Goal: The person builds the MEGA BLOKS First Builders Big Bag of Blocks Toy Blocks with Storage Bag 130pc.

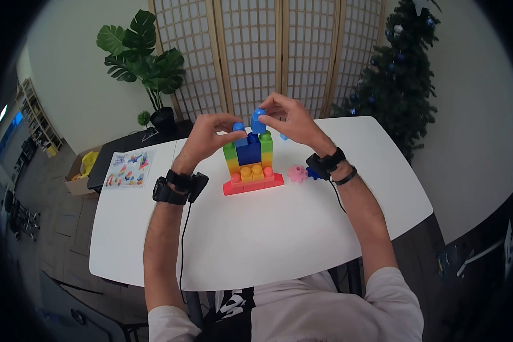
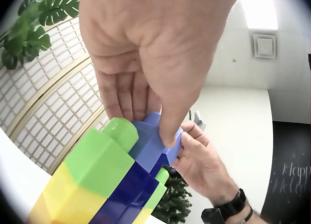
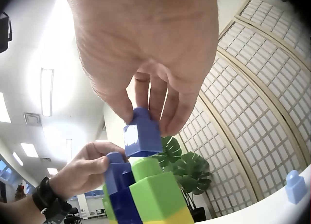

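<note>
A tower of stacked blocks stands on the table, with a red base [image 1: 253, 186], yellow and green side columns and dark blue blocks [image 1: 249, 153] between them. My left hand [image 1: 208, 138] pinches a lighter blue block [image 2: 146, 142] at the tower's top left, beside a green block [image 2: 99, 156]. In my right hand [image 1: 293, 121] another blue block [image 3: 142, 135] is held between thumb and fingers. The right wrist view shows it just above the green block [image 3: 158, 195] of the other column; whether they touch, I cannot tell.
To the right of the tower, a pink gear-shaped piece [image 1: 297, 174] and a dark blue piece [image 1: 312, 173] lie on the white table [image 1: 256, 239]. A light blue block [image 3: 296, 187] stands farther back. A printed sheet [image 1: 129, 170] lies at the left; cables hang from both wrists.
</note>
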